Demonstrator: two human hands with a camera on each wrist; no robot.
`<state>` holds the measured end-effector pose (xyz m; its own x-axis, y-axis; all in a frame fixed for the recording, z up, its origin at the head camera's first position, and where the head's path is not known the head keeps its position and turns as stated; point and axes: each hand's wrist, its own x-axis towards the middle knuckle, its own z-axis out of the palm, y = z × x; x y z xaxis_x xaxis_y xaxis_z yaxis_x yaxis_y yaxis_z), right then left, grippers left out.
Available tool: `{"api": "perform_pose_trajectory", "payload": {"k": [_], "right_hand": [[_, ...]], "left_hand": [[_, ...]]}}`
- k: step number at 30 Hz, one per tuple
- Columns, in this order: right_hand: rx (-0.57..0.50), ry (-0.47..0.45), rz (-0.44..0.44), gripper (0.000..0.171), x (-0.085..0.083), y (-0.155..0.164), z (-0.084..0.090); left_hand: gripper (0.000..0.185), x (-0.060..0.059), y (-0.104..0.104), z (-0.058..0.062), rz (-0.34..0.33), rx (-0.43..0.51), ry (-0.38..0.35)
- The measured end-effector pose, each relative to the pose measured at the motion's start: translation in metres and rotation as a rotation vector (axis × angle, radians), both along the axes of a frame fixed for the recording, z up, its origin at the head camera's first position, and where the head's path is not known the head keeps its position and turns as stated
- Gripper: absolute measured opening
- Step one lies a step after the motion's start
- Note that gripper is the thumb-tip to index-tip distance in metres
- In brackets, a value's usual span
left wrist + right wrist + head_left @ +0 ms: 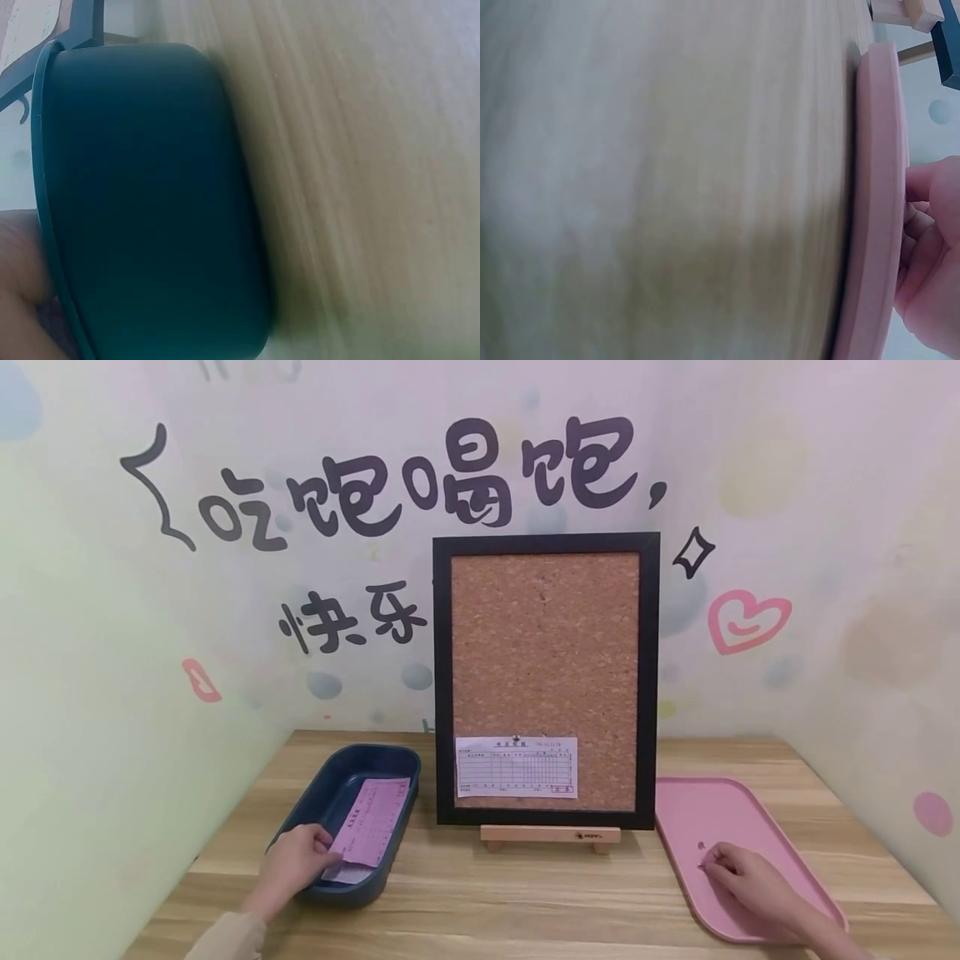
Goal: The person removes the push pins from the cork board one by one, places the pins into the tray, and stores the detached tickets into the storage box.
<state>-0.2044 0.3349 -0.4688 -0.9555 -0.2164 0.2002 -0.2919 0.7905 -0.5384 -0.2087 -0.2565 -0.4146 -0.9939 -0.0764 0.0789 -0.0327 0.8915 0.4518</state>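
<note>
In the head view my left hand (298,860) reaches into the dark blue plastic bin (302,793), its thumb and fingers pinching the near end of a pink printed slip (372,827). A white slip (347,873) shows beneath the pink one. Over the pink tray (731,810), the thumb and fingertips of my right hand (752,883) pinch a small shiny pin (702,865). Just beyond those fingertips another small pin (702,845) lies on the tray. From the right wrist, the tray's side wall (877,202) partly hides the curled fingers.
Between bin and tray stands a black-framed corkboard (543,652) on a small wooden easel (551,835). A white printed form (517,768) is fixed to its lower left by a pin at the top edge. Behind the wooden table (525,910) rises a wall with painted lettering.
</note>
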Motion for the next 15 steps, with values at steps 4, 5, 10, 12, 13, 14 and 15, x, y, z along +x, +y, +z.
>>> {"api": "perform_pose_trajectory", "payload": {"k": [4,5,10,12,13,14,15], "right_hand": [[-0.034,-0.006,0.013,0.004,0.001,0.0006,0.0004],[-0.044,-0.011,0.027,0.005,0.0013,0.0011,0.0007],[-0.095,-0.076,0.069,0.007,0.001,0.0044,0.002],[-0.112,-0.095,0.078,0.008,0.0,0.0059,0.0025],[-0.117,-0.096,0.08,0.008,-0.0005,0.0066,0.0028],[-0.119,-0.093,0.089,0.008,-0.0011,0.0069,0.0031],[-0.12,-0.084,0.095,0.008,-0.0019,0.0071,0.0036]], "left_hand": [[0.025,0.0,-0.0008,0.0015,-0.008,-0.002,0.013],[0.025,-0.0002,-0.0011,0.002,-0.012,-0.001,0.02],[0.025,-0.0018,-0.0007,0.0047,-0.024,0.005,0.047],[0.025,-0.0027,0.0012,0.0066,-0.023,0.01,0.055],[0.025,-0.0032,0.0025,0.0075,-0.023,0.011,0.064],[0.024,-0.0039,0.0041,0.0084,-0.026,0.012,0.078],[0.023,-0.0045,0.0062,0.0094,-0.027,0.016,0.097]]}}
